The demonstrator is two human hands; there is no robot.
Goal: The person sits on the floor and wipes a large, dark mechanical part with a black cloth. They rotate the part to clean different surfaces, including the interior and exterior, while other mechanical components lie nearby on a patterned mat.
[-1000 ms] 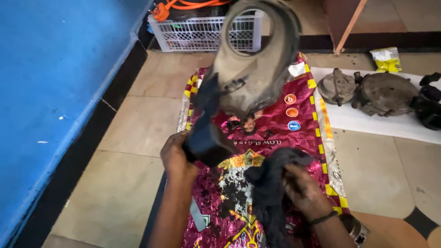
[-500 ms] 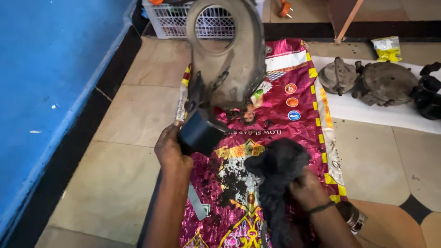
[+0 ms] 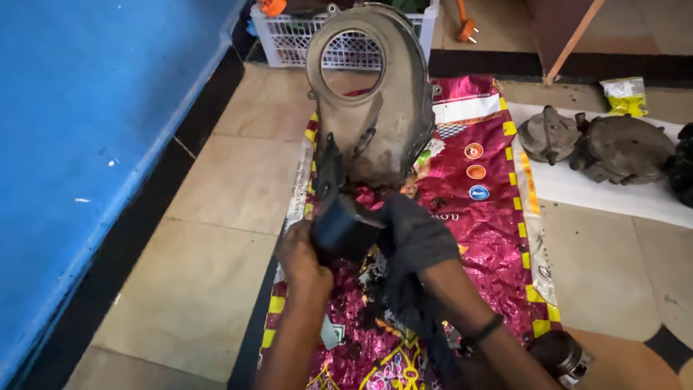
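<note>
Fingers of the left hand [image 3: 302,254] clamp the dark lower end of a grimy grey engine cover [image 3: 372,101], held upright over a magenta sack [image 3: 476,217]; the right hand [image 3: 419,238], wrapped in a dark rag [image 3: 408,289], presses against its base.

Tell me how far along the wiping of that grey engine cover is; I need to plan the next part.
Done: hard to say; the grey cover looks dusty and stained. In hand: the left hand holds the cover upright by its dark lower end, and the right hand presses a dark cloth near its base. Left: two grimy metal parts lie on the white sheet, untouched.
</note>
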